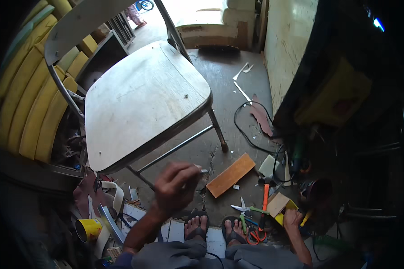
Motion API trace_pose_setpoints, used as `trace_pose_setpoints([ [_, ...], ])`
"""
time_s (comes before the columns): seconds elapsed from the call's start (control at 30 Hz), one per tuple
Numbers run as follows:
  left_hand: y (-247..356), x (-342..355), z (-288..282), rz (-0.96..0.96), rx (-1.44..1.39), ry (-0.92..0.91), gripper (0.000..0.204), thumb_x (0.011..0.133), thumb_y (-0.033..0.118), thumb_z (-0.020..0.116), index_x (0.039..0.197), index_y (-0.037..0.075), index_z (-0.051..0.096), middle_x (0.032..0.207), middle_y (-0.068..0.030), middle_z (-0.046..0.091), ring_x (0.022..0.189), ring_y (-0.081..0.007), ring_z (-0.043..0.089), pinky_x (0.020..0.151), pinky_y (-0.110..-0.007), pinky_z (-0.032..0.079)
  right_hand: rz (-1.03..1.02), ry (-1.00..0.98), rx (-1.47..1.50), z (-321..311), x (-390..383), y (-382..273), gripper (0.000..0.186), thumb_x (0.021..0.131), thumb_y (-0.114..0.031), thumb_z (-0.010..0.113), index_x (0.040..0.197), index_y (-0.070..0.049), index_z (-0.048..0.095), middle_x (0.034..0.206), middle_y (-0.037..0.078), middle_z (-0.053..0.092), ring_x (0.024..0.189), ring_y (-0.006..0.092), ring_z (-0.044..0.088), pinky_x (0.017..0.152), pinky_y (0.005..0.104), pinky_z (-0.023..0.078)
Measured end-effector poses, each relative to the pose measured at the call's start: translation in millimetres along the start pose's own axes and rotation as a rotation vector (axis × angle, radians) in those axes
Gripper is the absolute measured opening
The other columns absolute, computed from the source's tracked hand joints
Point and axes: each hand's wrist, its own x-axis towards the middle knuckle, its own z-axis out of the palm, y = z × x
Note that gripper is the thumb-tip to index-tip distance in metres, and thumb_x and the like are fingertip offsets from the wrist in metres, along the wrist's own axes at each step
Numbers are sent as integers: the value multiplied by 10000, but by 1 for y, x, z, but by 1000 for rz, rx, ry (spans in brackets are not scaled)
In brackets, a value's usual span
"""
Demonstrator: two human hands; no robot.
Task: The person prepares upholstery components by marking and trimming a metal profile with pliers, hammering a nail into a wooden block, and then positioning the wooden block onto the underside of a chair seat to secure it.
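Observation:
My left hand [177, 186] is raised in front of the chair, slightly blurred, its fingers pinched on a small pale piece [204, 170]. The chair has a worn whitish seat [143, 96] on a metal frame. Down at the right, my right hand [293, 218] is at a yellow box [280, 218] with a cardboard flap [278, 204]. Its fingers are curled at the box, and what they hold is hidden. Beside the box lie a hammer with an orange handle [265, 197], green-handled cutters [243, 207] and orange-handled scissors [256, 235].
An orange-brown block [231, 175] lies on the floor before my feet. A black cable [238, 127] loops at the right, near scraps. Yellow foam pads [31, 103] are stacked at the left. A yellow tin [89, 229] lies tipped at the lower left.

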Motion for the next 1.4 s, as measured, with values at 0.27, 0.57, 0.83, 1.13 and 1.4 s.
trace_pose_setpoints([
  [0.27, -23, 121, -38, 11, 427, 225, 91, 860, 65, 745, 951, 65, 741, 893, -107, 718, 846, -270, 709, 733, -358, 556, -32, -262, 76, -7, 24, 5, 218, 845, -151, 644, 993, -29, 747, 1014, 227, 728, 977, 400, 713, 870, 502, 553],
  [0.57, -37, 123, -17, -127, 407, 129, 116, 878, 125, 718, 956, 48, 757, 965, -138, 736, 869, -302, 728, 797, -391, 568, -280, -83, 786, -159, 30, -33, 334, 857, -133, 669, 1182, -146, 747, 986, 125, 702, 795, 246, 709, 769, 375, 573],
  [0.83, -27, 98, -25, 195, 519, 126, 134, 845, 58, 724, 972, 97, 738, 986, -82, 716, 1032, -269, 689, 960, -442, 509, -405, -493, 1898, -309, 110, -221, 368, 945, -164, 699, 1251, 27, 625, 1041, 110, 702, 839, 184, 704, 671, 297, 573],
  [1.13, -46, 116, -45, 303, 638, -40, 163, 807, 167, 787, 959, 130, 743, 997, -56, 710, 1017, -231, 702, 1055, -475, 431, -691, -777, 2680, -334, 163, -359, 354, 981, -161, 631, 1312, -45, 583, 1188, 110, 691, 1067, 220, 675, 950, 393, 533],
  [1.4, -87, 138, -56, -209, 69, -81, 140, 880, 85, 748, 1012, 42, 762, 971, -112, 759, 930, -201, 725, 883, -332, 546, -903, -114, 2057, -334, 162, -387, 347, 1021, -218, 515, 1308, -28, 560, 1297, 122, 637, 1197, 256, 618, 1061, 409, 479],
])
